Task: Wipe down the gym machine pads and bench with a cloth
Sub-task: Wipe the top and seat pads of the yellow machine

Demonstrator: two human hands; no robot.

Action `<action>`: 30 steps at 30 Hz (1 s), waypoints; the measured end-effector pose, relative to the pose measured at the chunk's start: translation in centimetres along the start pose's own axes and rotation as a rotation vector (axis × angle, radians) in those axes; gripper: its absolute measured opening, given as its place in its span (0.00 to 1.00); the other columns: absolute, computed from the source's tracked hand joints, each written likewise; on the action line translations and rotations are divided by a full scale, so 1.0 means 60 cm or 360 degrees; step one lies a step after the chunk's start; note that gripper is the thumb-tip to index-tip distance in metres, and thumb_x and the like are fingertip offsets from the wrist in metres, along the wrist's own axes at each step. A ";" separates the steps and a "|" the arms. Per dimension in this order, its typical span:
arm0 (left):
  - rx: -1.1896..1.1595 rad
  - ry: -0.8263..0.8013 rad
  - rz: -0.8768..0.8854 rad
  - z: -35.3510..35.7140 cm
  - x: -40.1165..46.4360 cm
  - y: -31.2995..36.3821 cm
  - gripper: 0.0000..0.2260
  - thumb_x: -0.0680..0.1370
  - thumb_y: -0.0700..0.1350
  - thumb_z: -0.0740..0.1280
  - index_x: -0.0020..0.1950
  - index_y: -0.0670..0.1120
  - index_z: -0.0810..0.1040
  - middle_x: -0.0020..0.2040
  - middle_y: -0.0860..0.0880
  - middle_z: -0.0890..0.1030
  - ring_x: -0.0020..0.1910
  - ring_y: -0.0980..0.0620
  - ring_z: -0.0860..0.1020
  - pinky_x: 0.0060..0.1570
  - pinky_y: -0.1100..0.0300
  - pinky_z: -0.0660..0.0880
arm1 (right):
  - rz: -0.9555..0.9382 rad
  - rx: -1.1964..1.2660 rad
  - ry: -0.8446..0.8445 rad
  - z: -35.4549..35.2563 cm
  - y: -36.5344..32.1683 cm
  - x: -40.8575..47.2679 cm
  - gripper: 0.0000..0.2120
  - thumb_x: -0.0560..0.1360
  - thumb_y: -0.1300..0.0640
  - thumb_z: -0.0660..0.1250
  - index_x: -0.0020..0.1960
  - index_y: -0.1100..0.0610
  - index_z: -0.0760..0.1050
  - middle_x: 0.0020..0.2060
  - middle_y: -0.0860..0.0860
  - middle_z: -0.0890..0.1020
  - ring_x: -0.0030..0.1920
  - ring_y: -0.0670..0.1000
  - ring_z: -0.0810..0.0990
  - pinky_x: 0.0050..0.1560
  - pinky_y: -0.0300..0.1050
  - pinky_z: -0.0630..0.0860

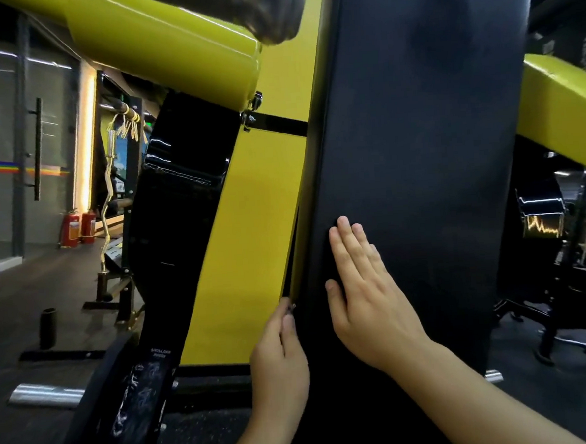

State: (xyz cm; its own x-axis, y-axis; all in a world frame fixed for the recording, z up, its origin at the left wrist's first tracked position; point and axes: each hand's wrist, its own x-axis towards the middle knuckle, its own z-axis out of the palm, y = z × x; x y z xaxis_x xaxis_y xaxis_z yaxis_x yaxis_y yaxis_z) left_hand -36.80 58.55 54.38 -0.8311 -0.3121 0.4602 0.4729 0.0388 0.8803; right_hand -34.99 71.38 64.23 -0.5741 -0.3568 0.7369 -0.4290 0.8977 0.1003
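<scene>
Back pad (417, 145): a long black upholstered slab filling the frame from centre to 3 o'clock. Its long axis runs nearly upright, the top leaning slightly toward 1 o'clock; its broad face is turned to the viewer, its narrow left edge toward the yellow frame (251, 241).

Right hand (364, 286), at about 5 o'clock of centre: laid flat on the pad's face, fingers straight and together, tips aimed toward 11 o'clock, thumb spread to the left. It grips nothing. The flat palm probably steadies or presses the pad.

Left hand (280, 353), at 6 o'clock: fingers bent at the pad's left edge, tips in the dark gap between pad and frame. Whether they pinch something there or only curl against the edge cannot be told.

Cloth (272, 10), at 12 o'clock: a grey blurred bundle draped over the top of the yellow arm (157, 44), well apart from both hands. Neither hand holds it, so no wiping is under way; parking it on the arm likely frees both hands to work at the edge.

Surroundings: a glossy black shroud (180, 194) left of the frame; at 9 o'clock a curl bar (106, 199), red extinguishers (77, 228) and a glass door (13, 153).
</scene>
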 end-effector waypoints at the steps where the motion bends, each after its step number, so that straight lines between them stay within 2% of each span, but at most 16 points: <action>1: 0.0012 0.0029 0.0034 0.004 0.016 0.017 0.16 0.86 0.47 0.58 0.73 0.50 0.76 0.66 0.59 0.78 0.63 0.66 0.74 0.53 0.83 0.64 | 0.0003 0.0001 -0.0010 0.001 -0.001 -0.003 0.34 0.85 0.52 0.55 0.83 0.52 0.39 0.82 0.44 0.37 0.80 0.42 0.33 0.80 0.44 0.40; 4: 0.0023 0.0052 0.0188 0.015 0.073 0.084 0.16 0.87 0.46 0.58 0.72 0.48 0.77 0.64 0.56 0.80 0.61 0.66 0.74 0.55 0.81 0.65 | 0.0017 0.0015 -0.0007 0.009 -0.002 -0.010 0.34 0.85 0.53 0.56 0.83 0.53 0.40 0.82 0.45 0.37 0.80 0.43 0.34 0.81 0.47 0.44; 6: -0.0006 0.0061 0.0286 0.022 0.106 0.128 0.16 0.87 0.47 0.58 0.73 0.48 0.76 0.64 0.57 0.80 0.63 0.64 0.75 0.61 0.74 0.68 | 0.0027 0.0031 -0.0006 0.012 -0.003 -0.009 0.34 0.84 0.55 0.56 0.83 0.54 0.41 0.82 0.46 0.37 0.80 0.44 0.34 0.82 0.49 0.46; 8: 0.0008 0.0068 0.0382 0.030 0.122 0.152 0.17 0.87 0.48 0.57 0.75 0.49 0.74 0.65 0.59 0.78 0.64 0.65 0.72 0.63 0.73 0.67 | 0.0030 0.0034 -0.0002 0.015 -0.004 -0.006 0.34 0.84 0.55 0.56 0.83 0.54 0.41 0.82 0.46 0.38 0.80 0.44 0.34 0.82 0.50 0.45; 11: 0.0048 0.0043 0.0505 0.029 0.104 0.130 0.18 0.87 0.49 0.57 0.77 0.50 0.72 0.72 0.57 0.75 0.71 0.64 0.70 0.69 0.69 0.66 | 0.0040 0.0045 -0.0044 0.012 -0.002 -0.004 0.34 0.84 0.55 0.55 0.83 0.54 0.40 0.82 0.46 0.37 0.80 0.43 0.32 0.82 0.49 0.44; 14: 0.0096 -0.0013 0.0571 0.015 0.072 0.079 0.18 0.87 0.47 0.58 0.77 0.51 0.71 0.73 0.59 0.73 0.73 0.66 0.69 0.70 0.70 0.65 | 0.0036 0.0064 -0.0046 0.008 -0.002 -0.006 0.34 0.84 0.55 0.56 0.83 0.53 0.41 0.82 0.45 0.38 0.79 0.42 0.32 0.82 0.48 0.44; 19: 0.0111 -0.0039 0.0419 -0.004 0.000 0.000 0.18 0.86 0.48 0.58 0.77 0.53 0.69 0.73 0.62 0.71 0.73 0.69 0.67 0.70 0.72 0.64 | 0.0030 0.0066 -0.0043 0.016 -0.011 -0.034 0.33 0.84 0.54 0.56 0.84 0.54 0.43 0.82 0.45 0.40 0.80 0.43 0.34 0.82 0.48 0.47; 23: 0.0097 -0.0050 0.0074 -0.014 -0.066 -0.047 0.19 0.85 0.51 0.57 0.77 0.57 0.69 0.73 0.64 0.71 0.73 0.67 0.67 0.72 0.69 0.64 | 0.0010 0.0030 -0.0076 0.027 -0.004 -0.064 0.33 0.84 0.55 0.56 0.84 0.55 0.44 0.83 0.47 0.41 0.81 0.45 0.36 0.82 0.51 0.50; 27: 0.0055 0.0043 -0.0036 -0.001 -0.053 -0.034 0.18 0.86 0.49 0.58 0.76 0.51 0.72 0.72 0.58 0.74 0.72 0.61 0.70 0.60 0.81 0.63 | -0.0019 -0.0007 -0.0123 0.032 0.007 -0.077 0.34 0.84 0.54 0.57 0.84 0.55 0.43 0.82 0.47 0.39 0.81 0.46 0.36 0.81 0.52 0.52; 30: 0.0034 0.0120 0.0022 0.018 -0.001 0.011 0.17 0.87 0.46 0.58 0.74 0.48 0.75 0.70 0.54 0.77 0.71 0.57 0.73 0.61 0.75 0.64 | -0.0020 -0.0007 -0.0127 0.035 0.008 -0.076 0.35 0.83 0.56 0.58 0.84 0.56 0.43 0.83 0.47 0.40 0.81 0.47 0.36 0.81 0.53 0.53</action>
State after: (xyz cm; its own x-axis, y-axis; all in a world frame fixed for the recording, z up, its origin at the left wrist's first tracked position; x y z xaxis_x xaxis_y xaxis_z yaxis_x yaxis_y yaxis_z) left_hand -36.75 59.60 55.04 -0.7997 -0.3820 0.4633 0.4774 0.0634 0.8764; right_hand -34.04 72.89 59.48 -0.6226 -0.3870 0.6801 -0.4332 0.8943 0.1123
